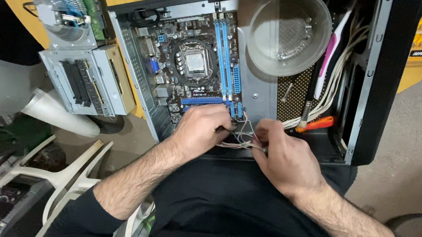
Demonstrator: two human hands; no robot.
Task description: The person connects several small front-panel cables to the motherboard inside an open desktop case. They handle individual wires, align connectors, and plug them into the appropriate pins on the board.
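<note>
Step in hand: seating the thin front-panel wires at the near edge of the motherboard in the open computer case. Left hand and right hand both pinch the wires. Judged requirement: precise alignment. The connector pins are hidden beneath the fingers.

Both hands, left hand and right hand, pinch thin wires (at the motherboard's near edge).
</note>
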